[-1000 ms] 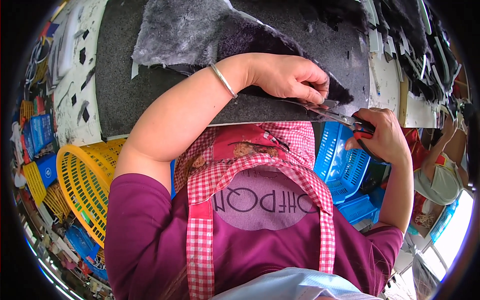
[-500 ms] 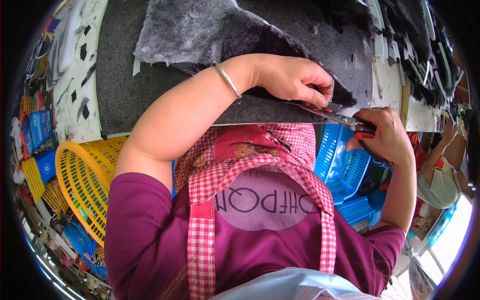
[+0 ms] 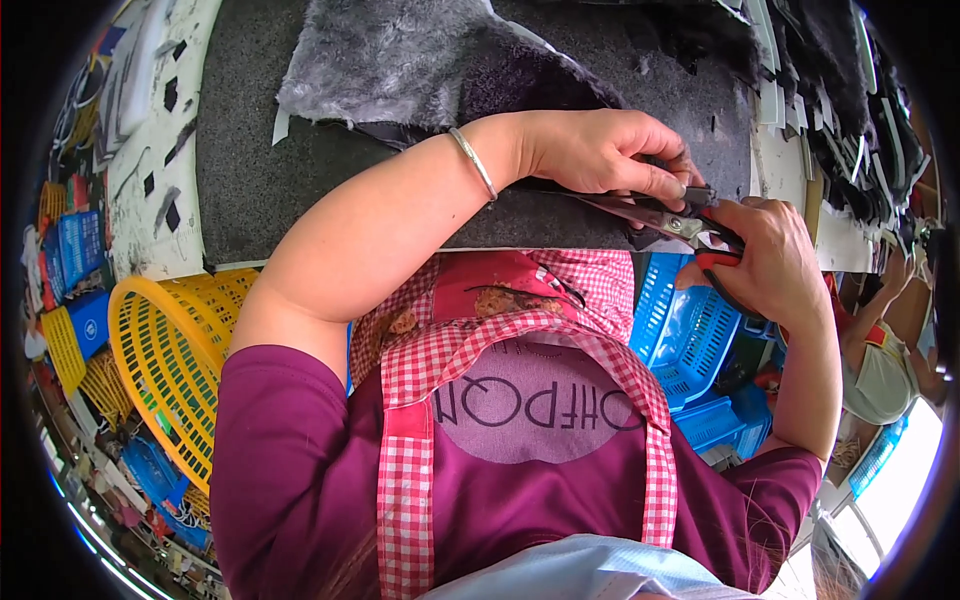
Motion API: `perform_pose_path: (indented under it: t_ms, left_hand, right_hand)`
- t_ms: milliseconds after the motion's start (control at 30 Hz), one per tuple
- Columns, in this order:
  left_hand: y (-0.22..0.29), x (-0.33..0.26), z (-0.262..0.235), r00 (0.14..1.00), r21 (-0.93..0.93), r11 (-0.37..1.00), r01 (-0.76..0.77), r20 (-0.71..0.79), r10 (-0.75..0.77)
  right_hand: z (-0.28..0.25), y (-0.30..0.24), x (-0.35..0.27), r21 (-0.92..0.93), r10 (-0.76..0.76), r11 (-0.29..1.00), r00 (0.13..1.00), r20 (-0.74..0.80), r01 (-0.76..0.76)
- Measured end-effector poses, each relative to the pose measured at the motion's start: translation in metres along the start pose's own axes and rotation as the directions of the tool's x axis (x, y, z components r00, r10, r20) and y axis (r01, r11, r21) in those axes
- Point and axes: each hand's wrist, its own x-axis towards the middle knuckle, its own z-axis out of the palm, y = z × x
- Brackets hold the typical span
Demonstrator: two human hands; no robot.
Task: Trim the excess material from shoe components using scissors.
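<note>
My left hand (image 3: 605, 150) reaches across my body and presses down on a dark fuzzy fabric piece (image 3: 520, 85) at the near edge of the grey felt-covered table (image 3: 260, 170). My right hand (image 3: 765, 262) grips a pair of scissors (image 3: 665, 218) with red and black handles; the blades point left, under my left fingers, along the fabric's edge. A grey furry piece (image 3: 385, 55) lies just beyond, partly over the dark one. A silver bangle (image 3: 472, 162) sits on my left wrist.
A yellow plastic basket (image 3: 165, 350) stands at my left, blue plastic crates (image 3: 690, 330) at my right below the table edge. Dark fabric strips (image 3: 850, 120) pile at the far right. Another person's arm (image 3: 895, 290) shows at the right rim.
Both hands stay at the table edge; the scissors and my right hand have shifted slightly right along the fabric's edge, my left fingers still on the fabric.
</note>
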Motion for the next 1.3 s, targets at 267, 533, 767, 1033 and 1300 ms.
perform_pose_path:
  t_ms: [267, 533, 767, 1033, 1300]
  left_hand:
    - [-0.006, 0.006, -0.003, 0.988, -0.084, 0.984, -0.155, -0.006, 0.155]
    - [-0.005, 0.011, 0.002, 0.973, -0.082, 0.971, -0.225, -0.061, 0.221]
    - [-0.004, 0.015, 0.0, 0.963, -0.146, 0.959, -0.244, -0.155, 0.221]
    - [0.014, -0.002, 0.007, 0.854, 0.234, 0.943, -0.235, -0.414, 0.315]
    - [0.043, -0.096, 0.021, 0.908, 0.988, -0.099, 0.116, -0.065, 0.414]
  right_hand:
    - [-0.002, -0.003, 0.009, -0.059, -0.013, 0.998, 1.0, -0.026, 0.012]
    - [-0.006, -0.021, 0.022, -0.123, -0.055, 0.991, 0.997, 0.051, 0.061]
    - [0.009, -0.029, 0.031, -0.174, -0.156, 0.975, 0.984, -0.089, 0.139]
    - [0.017, -0.039, 0.033, -0.264, -0.126, 0.96, 0.985, -0.119, 0.091]
    - [0.031, -0.033, 0.029, -0.191, -0.155, 0.975, 0.967, -0.2, 0.116]
